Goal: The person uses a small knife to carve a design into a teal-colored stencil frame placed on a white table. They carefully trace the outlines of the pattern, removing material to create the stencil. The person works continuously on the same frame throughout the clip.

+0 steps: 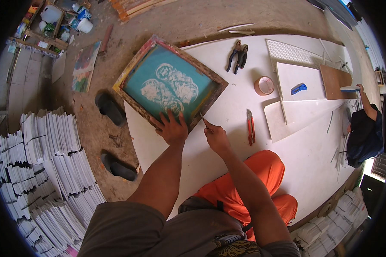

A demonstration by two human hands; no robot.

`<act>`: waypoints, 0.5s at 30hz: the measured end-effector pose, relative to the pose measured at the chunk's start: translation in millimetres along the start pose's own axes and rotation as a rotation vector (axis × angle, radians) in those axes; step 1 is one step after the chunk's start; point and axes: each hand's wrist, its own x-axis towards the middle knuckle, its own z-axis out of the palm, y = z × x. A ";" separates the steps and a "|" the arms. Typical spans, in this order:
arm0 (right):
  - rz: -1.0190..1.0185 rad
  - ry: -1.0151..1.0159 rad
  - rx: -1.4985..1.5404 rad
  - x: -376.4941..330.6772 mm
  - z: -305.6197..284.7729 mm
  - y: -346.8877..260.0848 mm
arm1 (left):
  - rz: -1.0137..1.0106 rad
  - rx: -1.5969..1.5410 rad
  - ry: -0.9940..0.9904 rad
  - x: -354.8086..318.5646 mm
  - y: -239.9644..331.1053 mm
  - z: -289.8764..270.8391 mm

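Observation:
A wooden screen-printing frame (203, 70) with teal mesh and a white printed pattern lies tilted on the white board (227, 167). My left hand (174, 129) rests on its near side, fingers spread over the wood and the mesh edge. Close to the frame's near right corner, my right hand (216, 137) is closed round a thin, pointed, dark tool (202, 116). The tool's tip is at the frame's wooden edge; its handle is hidden in my fist. To the right of that hand lies a red utility knife (250, 128).
Pliers (234, 55), a tape roll (265, 85) and a blue cutter (299, 88) on white sheeting lie to the right. Another person (364, 132) works at the far right. Tied paper stacks (51, 158) stand at left, near black sandals (110, 109). My orange-clad legs (240, 180) are folded on the board.

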 end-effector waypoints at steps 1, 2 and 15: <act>-0.017 0.010 -0.086 -2.1 0.7 -2.1 | -0.004 -0.001 -0.003 0.1 -1.3 0.4; -0.034 0.021 -0.172 -4.7 1.4 -4.7 | -0.009 -0.002 -0.006 0.2 -2.5 0.5; 0.282 -0.090 0.610 -1.5 6.6 -0.6 | 0.013 -0.018 0.023 -1.5 -3.2 4.0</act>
